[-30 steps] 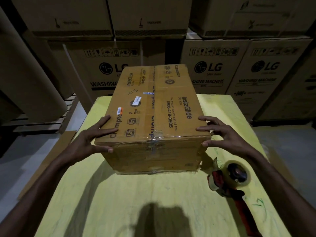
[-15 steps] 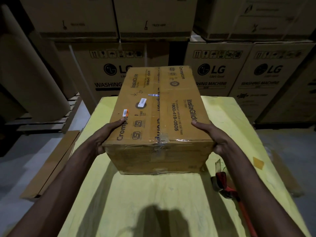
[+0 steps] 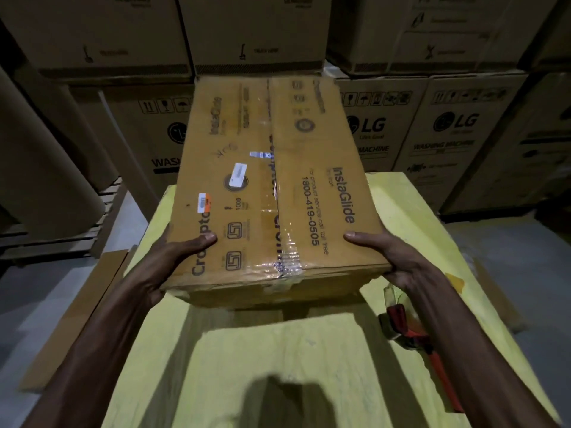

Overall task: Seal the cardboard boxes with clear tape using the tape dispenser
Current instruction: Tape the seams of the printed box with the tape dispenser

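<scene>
Cardboard box (image 3: 268, 193): held in both hands over the middle of the yellow tabletop (image 3: 278, 350). The near end is clear of the surface, with shadow under it. Can't tell if the far end touches.

Far left: a big brown paper roll (image 3: 46, 180) leans in front of a wooden pallet (image 3: 106, 202). A flat cardboard sheet (image 3: 83, 304) lies on the floor beside the tabletop's left edge.

My left hand (image 3: 173, 261) grips the box's left near edge, thumb flat on the top face by the "Crompton" print. The fingers go underneath, hidden.

Box top: orange-and-white sticker (image 3: 204, 202) near the left edge, white label (image 3: 238, 173) further in. Clear tape (image 3: 279, 242) runs along the centre seam and is crinkled where it folds over the near edge. "InstaGlide" and a phone number are printed on the right flap.

My right hand (image 3: 392, 261) grips the right near corner, thumb on top, fingers wrapped under.

Tape dispenser (image 3: 404, 329) lies on the tabletop just right of the box, below my right wrist. Its red handle points toward me and my forearm partly hides it.

Behind and to the right: stacked LG washing machine cartons (image 3: 457, 134).
</scene>
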A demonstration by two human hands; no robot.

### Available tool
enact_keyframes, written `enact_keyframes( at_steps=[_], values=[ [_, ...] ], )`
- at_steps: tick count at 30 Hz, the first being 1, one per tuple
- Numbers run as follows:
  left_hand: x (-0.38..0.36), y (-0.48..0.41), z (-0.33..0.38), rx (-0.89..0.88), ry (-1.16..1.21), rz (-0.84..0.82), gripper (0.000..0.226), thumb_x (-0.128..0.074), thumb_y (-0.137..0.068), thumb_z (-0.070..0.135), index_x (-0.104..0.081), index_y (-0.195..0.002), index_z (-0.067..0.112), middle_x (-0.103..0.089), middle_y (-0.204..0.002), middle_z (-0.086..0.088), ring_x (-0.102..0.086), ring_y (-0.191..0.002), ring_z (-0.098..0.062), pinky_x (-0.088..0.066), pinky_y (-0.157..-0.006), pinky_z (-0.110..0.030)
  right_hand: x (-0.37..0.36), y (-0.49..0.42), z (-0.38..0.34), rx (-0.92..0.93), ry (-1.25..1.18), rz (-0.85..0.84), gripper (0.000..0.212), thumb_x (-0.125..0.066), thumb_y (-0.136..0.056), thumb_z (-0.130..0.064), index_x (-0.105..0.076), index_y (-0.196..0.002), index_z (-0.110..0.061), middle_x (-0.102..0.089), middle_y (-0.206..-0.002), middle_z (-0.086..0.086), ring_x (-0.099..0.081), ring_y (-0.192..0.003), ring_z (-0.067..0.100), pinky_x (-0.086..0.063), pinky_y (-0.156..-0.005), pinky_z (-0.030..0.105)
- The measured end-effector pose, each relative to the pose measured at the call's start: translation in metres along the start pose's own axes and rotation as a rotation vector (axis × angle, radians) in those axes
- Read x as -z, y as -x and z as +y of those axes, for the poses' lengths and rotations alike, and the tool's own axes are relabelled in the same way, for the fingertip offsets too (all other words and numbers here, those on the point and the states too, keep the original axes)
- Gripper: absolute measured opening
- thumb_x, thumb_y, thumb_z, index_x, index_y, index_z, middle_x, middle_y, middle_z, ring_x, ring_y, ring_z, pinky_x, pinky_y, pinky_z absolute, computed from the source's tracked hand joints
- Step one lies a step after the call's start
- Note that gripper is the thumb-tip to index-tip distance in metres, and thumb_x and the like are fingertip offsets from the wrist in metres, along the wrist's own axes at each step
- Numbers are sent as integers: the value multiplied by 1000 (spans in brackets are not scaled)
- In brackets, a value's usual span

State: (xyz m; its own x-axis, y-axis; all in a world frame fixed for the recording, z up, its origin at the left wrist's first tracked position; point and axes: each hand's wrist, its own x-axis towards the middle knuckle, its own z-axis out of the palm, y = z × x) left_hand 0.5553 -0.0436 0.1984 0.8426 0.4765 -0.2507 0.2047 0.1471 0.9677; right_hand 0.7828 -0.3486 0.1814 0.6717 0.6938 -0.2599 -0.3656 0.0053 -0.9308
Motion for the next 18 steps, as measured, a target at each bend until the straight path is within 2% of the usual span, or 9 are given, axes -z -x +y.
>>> enact_keyframes(
  at_steps=[3,6,9,11,14,16,18],
  values=[
    [-9,-7,8,-104,37,39,77,-93,-70,34,-59,-140,27,-77,-119,-3,-75,-106,-27,-56,-98,-53,8,1,-18,98,41,12,79,-80,-79,-7,-44,-148,-21,-71,-128,10,-70,-115,32,-60,-92,43],
    [-28,-14,12,-183,27,55,75,-85,-75,31,-56,-144,24,-74,-125,-2,-72,-113,-26,-52,-103,-53,26,4,-33,184,57,36,90,-86,-72,-9,-43,-150,-19,-70,-130,10,-68,-118,32,-60,-92,42],
    [-59,-15,17,-251,21,59,75,-85,-76,31,-55,-144,23,-74,-126,-1,-72,-114,-25,-53,-102,-51,52,17,-49,207,26,42,111,-99,-57,-20,-41,-151,-18,-66,-136,15,-64,-123,37,-54,-101,55],
    [-87,-13,22,-262,23,41,78,-87,-74,31,-54,-144,22,-74,-125,-2,-72,-113,-26,-56,-98,-49,78,30,-56,231,-1,46,107,-96,-60,-15,-40,-151,-18,-64,-137,18,-63,-125,39,-48,-105,63],
    [-142,-5,29,-278,8,19,79,-91,-71,27,-56,-141,21,-76,-122,-2,-74,-109,-25,-59,-94,-48,128,54,-60,269,-16,52,88,-82,-73,-4,-42,-150,-21,-64,-137,18,-61,-127,41,-43,-108,66],
    [-187,5,33,-299,-7,8,83,-93,-66,33,-57,-139,22,-76,-120,-2,-74,-108,-25,-57,-96,-49,167,76,-59,278,-29,73,85,-78,-74,-4,-44,-150,-21,-65,-136,17,-61,-127,41,-46,-107,63],
    [-238,16,34,-323,-27,12,97,-98,-53,45,-56,-138,23,-76,-119,-2,-75,-106,-23,-57,-93,-45,212,100,-59,282,-45,122,83,-76,-74,-5,-45,-150,-18,-67,-134,15,-63,-125,38,-53,-103,55]
  ],
)
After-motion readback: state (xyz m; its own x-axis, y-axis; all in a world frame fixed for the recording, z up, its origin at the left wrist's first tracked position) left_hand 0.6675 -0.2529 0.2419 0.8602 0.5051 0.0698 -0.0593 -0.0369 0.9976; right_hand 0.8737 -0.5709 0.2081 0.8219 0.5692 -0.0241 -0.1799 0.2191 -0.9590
